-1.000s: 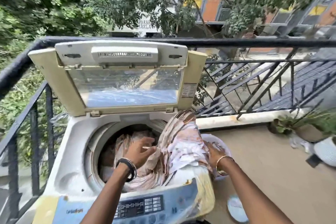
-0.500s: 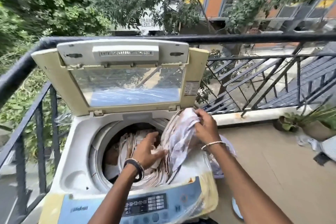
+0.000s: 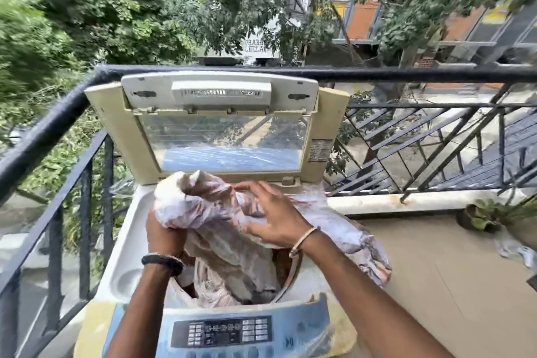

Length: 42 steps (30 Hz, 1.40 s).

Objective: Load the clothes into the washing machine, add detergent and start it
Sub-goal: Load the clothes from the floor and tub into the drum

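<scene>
A top-loading washing machine [image 3: 125,244] stands on a balcony with its lid [image 3: 223,128] raised. A large pale patterned cloth [image 3: 220,244] is bunched above the drum opening; part of it trails over the machine's right side [image 3: 357,238] and part hangs down into the drum. My left hand [image 3: 164,234] grips the bunch from below on the left. My right hand [image 3: 274,219] lies on top of the cloth with fingers spread, pressing on it. The control panel [image 3: 222,331] sits at the machine's near edge. No detergent is in view.
A black metal railing [image 3: 43,136] runs behind and to the left of the machine. The tiled balcony floor [image 3: 453,282] lies to the right, with a potted plant [image 3: 482,215] and crumpled bits by the far right edge. Trees and buildings are beyond.
Both hands have gathered the cloth into a raised bunch over the drum. My left hand came up out of the drum; my right hand moved left onto the top of the cloth.
</scene>
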Available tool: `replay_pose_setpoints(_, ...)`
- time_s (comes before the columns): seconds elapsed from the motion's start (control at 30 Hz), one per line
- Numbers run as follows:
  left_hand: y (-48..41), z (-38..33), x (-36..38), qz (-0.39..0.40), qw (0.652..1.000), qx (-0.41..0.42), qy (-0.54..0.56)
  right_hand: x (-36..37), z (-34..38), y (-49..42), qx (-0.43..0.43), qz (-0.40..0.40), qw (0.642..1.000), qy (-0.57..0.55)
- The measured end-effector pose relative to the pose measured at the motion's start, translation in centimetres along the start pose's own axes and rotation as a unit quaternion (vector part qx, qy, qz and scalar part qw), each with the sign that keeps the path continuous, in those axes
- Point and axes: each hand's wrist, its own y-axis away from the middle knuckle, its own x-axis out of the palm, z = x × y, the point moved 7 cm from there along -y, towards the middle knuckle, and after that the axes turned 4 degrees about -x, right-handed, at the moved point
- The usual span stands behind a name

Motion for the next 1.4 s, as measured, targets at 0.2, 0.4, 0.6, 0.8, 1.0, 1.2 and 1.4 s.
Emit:
replay_pose_setpoints(0.2, -3.9, -3.6, -8.4, -0.064, 0.993, 0.079, -0.060, 4.4, -13.2, 4.6, 0.257, 0.186, 0.941, 0.115)
replay_pose_setpoints(0.4, -1.0, -9.4, -8.7, -0.117, 0.989, 0.091, 0.028, 8.2, -11.0, 1.7, 0.291, 0.041, 0.956, -0.004)
replay_pose_setpoints(0.6, 2.7, -4.1, 6.7, 0.282, 0.943, 0.074, -0.164, 5.0, -14.7, 2.1, 0.388, 0.005, 0.921, -0.017)
replay_pose_setpoints(0.8, 10.2, 2.9, 14.3, 0.499, 0.805, -0.020, -0.322, 0.0, -18.2, 6.7, 0.405, -0.132, 0.896, -0.128)
replay_pose_setpoints(1.0, 8.8, -1.6, 16.8, 0.389, 0.900, 0.001, -0.194, -2.8, -20.5, 12.7, 0.407, -0.222, 0.861, -0.211)
replay_pose_setpoints(1.2, 11.5, -10.7, 20.9, 0.318, 0.947, 0.047, -0.031, -6.1, -24.7, 18.8, 0.434, -0.274, 0.839, -0.181)
replay_pose_setpoints(1.4, 16.1, -16.8, 28.9, 0.313, 0.946, 0.074, 0.038, -9.2, -31.5, 24.4, 0.488, -0.291, 0.787, -0.240)
